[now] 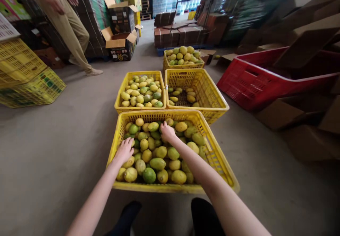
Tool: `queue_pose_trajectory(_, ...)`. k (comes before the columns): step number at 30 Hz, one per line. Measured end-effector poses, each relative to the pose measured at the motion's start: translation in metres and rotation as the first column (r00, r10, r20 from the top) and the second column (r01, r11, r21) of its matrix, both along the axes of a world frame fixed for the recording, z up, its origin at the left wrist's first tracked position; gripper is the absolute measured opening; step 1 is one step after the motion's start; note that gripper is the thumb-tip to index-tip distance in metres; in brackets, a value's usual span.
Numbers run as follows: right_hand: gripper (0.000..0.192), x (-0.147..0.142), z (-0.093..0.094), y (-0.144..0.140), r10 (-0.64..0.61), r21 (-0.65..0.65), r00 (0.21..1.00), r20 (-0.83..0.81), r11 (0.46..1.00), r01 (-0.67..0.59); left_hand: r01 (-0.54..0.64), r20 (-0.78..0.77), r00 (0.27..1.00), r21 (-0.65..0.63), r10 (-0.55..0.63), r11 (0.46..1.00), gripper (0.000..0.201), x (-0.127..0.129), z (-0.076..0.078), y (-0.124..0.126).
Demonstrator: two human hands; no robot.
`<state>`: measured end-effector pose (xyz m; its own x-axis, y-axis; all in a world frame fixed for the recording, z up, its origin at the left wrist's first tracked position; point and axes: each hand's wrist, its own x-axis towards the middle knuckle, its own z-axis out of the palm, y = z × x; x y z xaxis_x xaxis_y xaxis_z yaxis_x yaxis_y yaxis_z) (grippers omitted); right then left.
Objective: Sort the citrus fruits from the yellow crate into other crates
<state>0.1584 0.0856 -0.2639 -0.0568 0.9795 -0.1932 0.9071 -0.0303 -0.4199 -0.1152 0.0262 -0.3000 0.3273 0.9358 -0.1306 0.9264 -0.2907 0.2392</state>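
Bare forearms: both are slanting over the near rim of a wide yellow plastic crate, with black-clad legs showing just below it.
Lemons: oval yellow and green lemons are lying in a loose heap inside this crate, below its rim.
Right hand: it is resting among the lemons near the far wall, its fingers bunching close together; whether they are clamping a fruit, I cannot tell.
Left hand: it is lying beside the left wall, its fingers curling over a partly hidden lemon; I cannot tell whether they are gripping it.
Nearest whole fruit: an oval yellow-green lemon is lying just left of the right fingers, its long axis running roughly sideways; the right hand is sitting nearer to it than the left.
Edges and room: the far rim is standing just beyond the right fingers; the right wall is standing well apart, and open space is lying above the heap.
Beyond: a lemon-filled yellow plastic crate and a sparsely filled yellow plastic crate are standing side by side.
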Motion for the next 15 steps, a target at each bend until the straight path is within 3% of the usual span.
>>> queue_pose_trajectory(4, 0.040, 0.015, -0.005, 0.003, -0.002, 0.021, 0.999, -0.033, 1.000, 0.003, 0.003, 0.043, 0.999, 0.018, -0.003, 1.000, 0.051, -0.002, -0.005, 0.000)
queue_pose_trajectory(6, 0.042, 0.026, -0.002, 0.004, -0.106, 0.041, 0.964, -0.245, 0.992, 0.120, 0.005, 0.055, 0.998, 0.016, -0.006, 1.000, 0.051, -0.003, -0.005, -0.001)
queue_pose_trajectory(7, 0.044, 0.031, 0.002, 0.006, -0.175, 0.020, 0.883, -0.436, 0.979, 0.204, 0.005, 0.060, 0.998, 0.017, -0.006, 1.000, 0.051, -0.004, -0.004, -0.002)
queue_pose_trajectory(8, 0.045, 0.038, 0.008, 0.009, -0.235, -0.031, 0.728, -0.645, 0.959, 0.282, 0.006, 0.070, 0.998, 0.021, -0.007, 1.000, 0.050, -0.003, -0.001, -0.002)
queue_pose_trajectory(9, 0.045, 0.044, 0.014, 0.012, -0.265, -0.102, 0.510, -0.818, 0.940, 0.325, 0.008, 0.088, 0.996, 0.031, -0.011, 0.999, 0.049, -0.001, 0.003, -0.001)
queue_pose_trajectory(11, 0.043, 0.056, 0.029, 0.017, -0.243, -0.201, 0.099, -0.965, 0.927, 0.316, 0.017, 0.159, 0.987, 0.059, -0.026, 0.998, 0.045, 0.006, 0.015, 0.004)
queue_pose_trajectory(13, 0.036, 0.064, 0.042, 0.021, -0.201, -0.240, -0.156, -0.967, 0.925, 0.296, 0.026, 0.273, 0.961, 0.075, -0.046, 0.997, 0.041, 0.022, 0.028, 0.016)
queue_pose_trajectory(15, 0.031, 0.065, 0.050, 0.021, -0.196, -0.285, -0.303, -0.933, 0.915, 0.287, 0.028, 0.422, 0.905, 0.055, -0.048, 0.998, 0.038, 0.045, 0.040, 0.032)
